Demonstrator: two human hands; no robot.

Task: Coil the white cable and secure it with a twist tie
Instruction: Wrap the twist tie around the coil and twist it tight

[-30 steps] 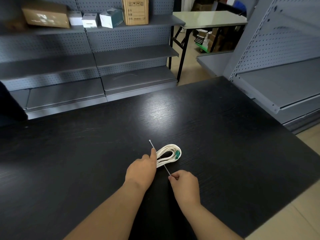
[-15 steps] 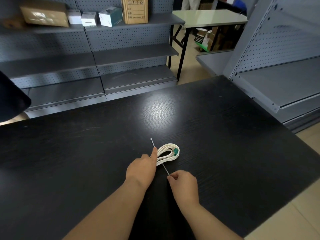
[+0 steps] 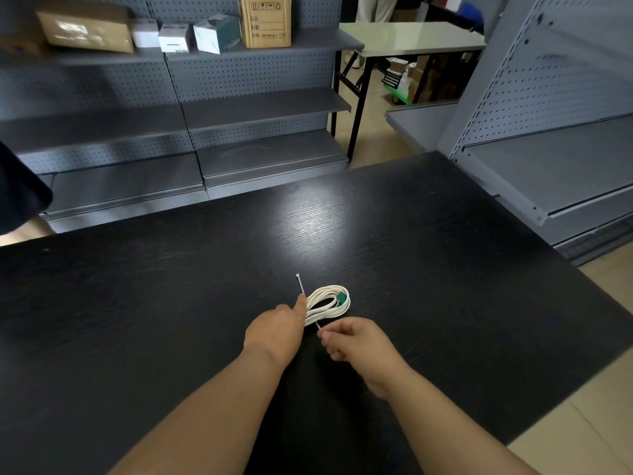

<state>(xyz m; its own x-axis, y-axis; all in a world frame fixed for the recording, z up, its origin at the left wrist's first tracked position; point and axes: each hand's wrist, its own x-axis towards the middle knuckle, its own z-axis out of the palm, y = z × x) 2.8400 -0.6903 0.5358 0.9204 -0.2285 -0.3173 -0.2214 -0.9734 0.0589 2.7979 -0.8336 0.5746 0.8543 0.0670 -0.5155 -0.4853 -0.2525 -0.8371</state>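
Black wood-grain table [image 3: 171,303], grey pegboard shelving [image 3: 239,108], cardboard boxes [image 3: 264,20], possibly tissue cartons [image 3: 216,33], folding table [image 3: 411,37]

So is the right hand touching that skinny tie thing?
Touching. In the head view, the right hand pinches the near end of the twist tie between its fingertips, beside the white cable.

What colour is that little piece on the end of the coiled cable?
Green: the small plug on the coiled white cable shows best in the head view.
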